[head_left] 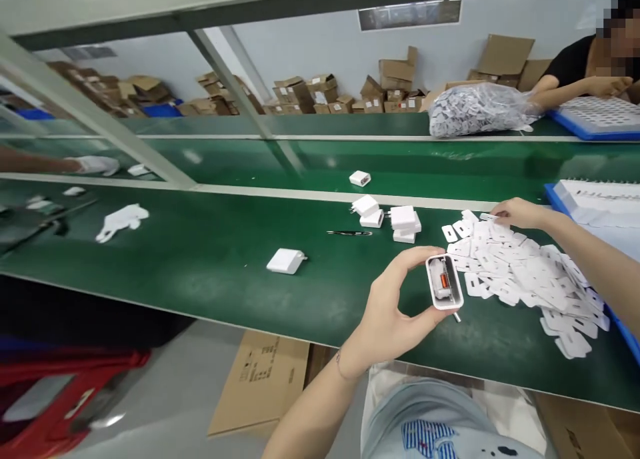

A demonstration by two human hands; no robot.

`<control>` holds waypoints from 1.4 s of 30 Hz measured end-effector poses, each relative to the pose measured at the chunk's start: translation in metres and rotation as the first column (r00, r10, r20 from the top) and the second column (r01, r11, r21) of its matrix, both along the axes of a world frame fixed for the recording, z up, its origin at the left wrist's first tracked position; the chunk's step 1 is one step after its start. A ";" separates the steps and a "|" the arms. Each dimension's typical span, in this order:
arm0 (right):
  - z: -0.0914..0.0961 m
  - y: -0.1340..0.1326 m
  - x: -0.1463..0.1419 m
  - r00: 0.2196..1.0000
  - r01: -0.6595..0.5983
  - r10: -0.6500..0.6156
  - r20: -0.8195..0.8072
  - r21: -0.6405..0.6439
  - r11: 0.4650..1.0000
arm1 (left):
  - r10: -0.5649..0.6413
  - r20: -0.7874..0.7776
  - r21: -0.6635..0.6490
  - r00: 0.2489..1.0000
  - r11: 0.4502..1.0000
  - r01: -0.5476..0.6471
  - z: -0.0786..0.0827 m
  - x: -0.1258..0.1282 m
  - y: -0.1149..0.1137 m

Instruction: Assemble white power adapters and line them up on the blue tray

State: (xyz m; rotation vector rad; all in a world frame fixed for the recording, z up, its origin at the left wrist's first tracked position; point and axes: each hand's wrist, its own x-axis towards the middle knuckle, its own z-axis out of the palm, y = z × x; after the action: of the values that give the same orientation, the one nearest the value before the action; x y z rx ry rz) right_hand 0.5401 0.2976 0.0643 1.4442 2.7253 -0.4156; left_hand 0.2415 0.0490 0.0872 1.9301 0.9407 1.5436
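Note:
My left hand point(395, 312) grips a white charger housing point(461, 292) between thumb and fingers. Its open end faces me and shows a circuit board and an orange part inside; a metal prong sticks out below. At the far edge of a heap of flat white cover plates point(525, 266), each with a small slot, is my right hand point(520, 214). Its fingertips are pinched on one white cover plate point(487, 216). Several white chargers point(403, 218) stand beyond my left hand, near a pair of black tweezers point(350, 232). Another charger point(286, 260) lies further left.
A blue tray point(555, 196) with white parts borders the heap on the right. Across the green belt point(310, 159), a person point(575, 72) works beside a plastic bag of parts point(465, 109). White gloves point(123, 220) lie at left. A slanted metal post point(125, 119) crosses the left side.

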 end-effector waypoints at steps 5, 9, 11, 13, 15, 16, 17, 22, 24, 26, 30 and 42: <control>0.037 -0.071 -0.037 0.960 0.163 -0.104 -0.262 0.214 0.963 | 0.104 0.111 0.026 0.988 0.994 -0.107 -0.014 -0.007 -0.001; 0.065 -0.169 -0.081 0.801 -0.060 0.433 -0.414 0.664 0.746 | 0.345 0.102 0.120 0.933 0.927 -0.356 -0.030 0.006 0.003; 0.069 -0.203 -0.097 0.761 -0.175 0.563 -0.321 0.735 0.655 | 0.406 0.117 0.156 0.906 0.894 -0.421 -0.035 0.015 0.004; 0.064 -0.220 -0.105 0.759 -0.234 0.601 -0.248 0.758 0.609 | 0.425 0.125 0.180 0.897 0.879 -0.441 -0.037 0.023 0.003; 0.058 -0.227 -0.108 0.781 -0.238 0.588 -0.209 0.771 0.590 | 0.433 0.105 0.204 0.895 0.872 -0.445 -0.037 0.028 0.002; 0.055 -0.228 -0.107 0.796 -0.231 0.570 -0.203 0.769 0.596 | 0.437 0.090 0.217 0.895 0.869 -0.446 -0.037 0.029 0.001; 0.054 -0.228 -0.107 0.809 -0.225 0.551 -0.205 0.758 0.613 | 0.440 0.078 0.231 0.895 0.865 -0.446 -0.037 0.029 0.000; 0.063 -0.227 -0.102 0.793 -0.272 0.527 -0.305 0.597 0.755 | 0.417 0.078 0.278 0.905 0.863 -0.422 -0.037 0.028 -0.001; 0.067 -0.225 -0.102 0.775 -0.334 0.545 -0.318 0.527 0.782 | 0.389 0.110 0.265 0.915 0.875 -0.404 -0.038 0.029 -0.002; 0.067 -0.224 -0.101 0.766 -0.382 0.557 -0.320 0.470 0.796 | 0.374 0.154 0.283 0.914 0.870 -0.404 -0.038 0.029 -0.002; 0.062 -0.227 -0.099 0.776 -0.383 0.510 -0.372 0.364 0.849 | 0.357 0.116 0.395 0.927 0.840 -0.373 -0.037 0.027 -0.001; 0.036 -0.229 -0.095 0.508 -0.253 -0.331 -0.795 -0.505 0.825 | 0.587 -0.033 0.671 0.809 0.613 -0.417 -0.039 0.032 0.011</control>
State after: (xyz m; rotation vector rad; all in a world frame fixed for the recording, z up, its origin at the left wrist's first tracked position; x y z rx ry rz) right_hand 0.4446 0.0684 0.1000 1.2826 2.6150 -2.3249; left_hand 0.2737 0.0603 0.0481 2.5271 1.2764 2.2099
